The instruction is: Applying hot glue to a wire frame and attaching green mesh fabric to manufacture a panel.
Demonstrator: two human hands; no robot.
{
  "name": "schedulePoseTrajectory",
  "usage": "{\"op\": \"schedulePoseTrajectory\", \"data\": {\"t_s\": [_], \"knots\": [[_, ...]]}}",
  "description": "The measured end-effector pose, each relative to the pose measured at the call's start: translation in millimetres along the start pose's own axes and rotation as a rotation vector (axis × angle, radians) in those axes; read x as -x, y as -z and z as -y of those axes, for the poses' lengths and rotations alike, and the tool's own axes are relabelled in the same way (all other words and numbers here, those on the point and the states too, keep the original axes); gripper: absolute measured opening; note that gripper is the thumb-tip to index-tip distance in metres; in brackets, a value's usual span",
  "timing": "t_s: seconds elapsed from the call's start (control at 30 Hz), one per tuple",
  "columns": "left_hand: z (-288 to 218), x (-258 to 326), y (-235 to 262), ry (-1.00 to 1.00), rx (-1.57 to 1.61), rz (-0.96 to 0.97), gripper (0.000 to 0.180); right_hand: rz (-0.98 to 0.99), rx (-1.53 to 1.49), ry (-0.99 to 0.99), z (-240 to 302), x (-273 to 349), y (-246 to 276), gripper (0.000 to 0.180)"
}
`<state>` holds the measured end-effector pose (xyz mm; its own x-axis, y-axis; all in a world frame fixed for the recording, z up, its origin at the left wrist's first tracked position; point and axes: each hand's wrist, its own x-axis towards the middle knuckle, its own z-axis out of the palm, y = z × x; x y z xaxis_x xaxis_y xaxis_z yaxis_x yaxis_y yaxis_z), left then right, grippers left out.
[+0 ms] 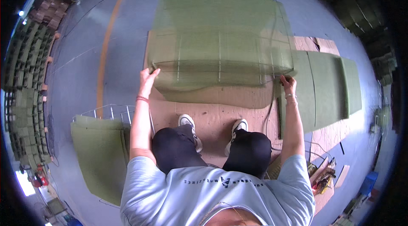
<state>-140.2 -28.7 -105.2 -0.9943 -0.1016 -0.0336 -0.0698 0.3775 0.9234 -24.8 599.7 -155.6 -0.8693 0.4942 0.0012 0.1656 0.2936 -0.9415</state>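
Note:
A large wire frame covered in green mesh fabric [221, 35] lies on brown cardboard sheets [216, 115] on the floor in front of me. My left hand [148, 78] grips its near left corner. My right hand [288, 84] holds its near right corner. I am crouched, with my knees and white shoes [187, 122] just behind the frame's near edge. A black cable [270, 107] runs down past the right corner by my right arm.
Flat green fabric panels [327, 86] lie on the floor to the right. Another green-covered wire frame [100, 149] sits at my left. Stacks of green pieces [25, 98] line the far left wall. Tools [323, 179] lie at lower right. An orange floor line [106, 43] runs up the left.

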Motion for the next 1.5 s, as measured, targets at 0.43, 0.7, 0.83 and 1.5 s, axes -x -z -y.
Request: {"op": "schedulePoseTrajectory", "data": {"t_s": [0.43, 0.7, 0.83, 1.5], "knots": [[6, -3, -12, -0.004, -0.155, -0.05, 0.026, -0.067, -0.141, -0.003, -20, -6, -20, 0.022], [18, -1, -11, -0.219, -0.364, -0.152, 0.048, -0.107, -0.04, -0.059, 3, 4, -28, 0.018], [7, -1, -16, -0.242, -0.486, -0.139, 0.039, -0.066, -0.032, -0.117, 9, -3, -26, 0.017], [27, -3, -12, -0.3, -0.644, -0.242, 0.051, 0.041, -0.132, -0.177, -9, -5, -21, 0.017]]}}
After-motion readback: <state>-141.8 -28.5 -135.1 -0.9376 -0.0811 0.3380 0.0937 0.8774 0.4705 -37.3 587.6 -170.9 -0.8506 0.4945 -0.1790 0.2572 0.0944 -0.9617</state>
